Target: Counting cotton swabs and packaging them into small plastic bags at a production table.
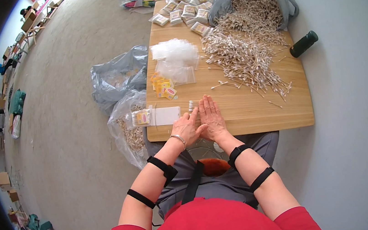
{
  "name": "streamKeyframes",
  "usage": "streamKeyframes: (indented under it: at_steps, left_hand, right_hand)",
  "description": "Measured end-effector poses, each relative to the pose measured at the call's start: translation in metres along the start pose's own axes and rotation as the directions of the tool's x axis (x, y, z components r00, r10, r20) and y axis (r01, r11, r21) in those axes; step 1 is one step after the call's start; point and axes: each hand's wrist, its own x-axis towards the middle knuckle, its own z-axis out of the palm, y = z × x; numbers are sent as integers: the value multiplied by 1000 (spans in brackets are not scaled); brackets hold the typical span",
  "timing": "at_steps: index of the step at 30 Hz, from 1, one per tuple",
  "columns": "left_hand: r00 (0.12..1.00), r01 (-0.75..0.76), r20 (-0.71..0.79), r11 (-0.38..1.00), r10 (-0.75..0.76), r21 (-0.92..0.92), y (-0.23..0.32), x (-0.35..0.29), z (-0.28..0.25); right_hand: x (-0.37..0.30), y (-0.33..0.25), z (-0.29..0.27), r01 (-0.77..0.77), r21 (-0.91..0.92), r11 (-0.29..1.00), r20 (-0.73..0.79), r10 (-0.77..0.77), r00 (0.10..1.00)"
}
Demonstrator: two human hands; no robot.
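Observation:
A small row of cotton swabs [193, 105] lies side by side on the wooden table [245, 123] near its front edge. My left hand [186, 128] rests at the near end of this row, index finger on the swabs and thumb reaching toward my other hand. Flat along the row's right side lies my right hand [212, 120], its fingers stretched out and partly covering the swabs. To the left are a white card or block [168, 116] and a clear packet of swabs with a yellow label [142, 117].
Loose swabs form a big pile [246, 57], spilling from a grey plastic bag [289, 3]. Clear empty bags [175, 61], yellow labels [163, 87] and filled packets [189, 11] occupy the left side. A dark green bottle [304, 44] stands at the right edge. Plastic bags [122, 79] sit left of the table.

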Motion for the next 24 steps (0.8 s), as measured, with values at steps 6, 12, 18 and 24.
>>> streamKeyframes:
  at_steps: [6, 12, 18, 24]
  left_hand:
    - [999, -34, -35, 999, 35, 18, -3, -2, 6]
    - [995, 84, 61, 994, -80, -75, -2, 10, 1]
    - [999, 29, 26, 999, -28, -33, -6, 9, 5]
    - [997, 66, 48, 994, -62, -92, -7, 13, 6]
  right_hand:
    - [0, 1, 3, 15, 50, 999, -64, -11, 998]
    - [2, 2, 13, 9, 13, 1000, -116, -7, 993]
    - [2, 1, 15, 8, 101, 995, -116, 4, 993]
    - [3, 0, 16, -13, -15, 1000, -123, 11, 992]
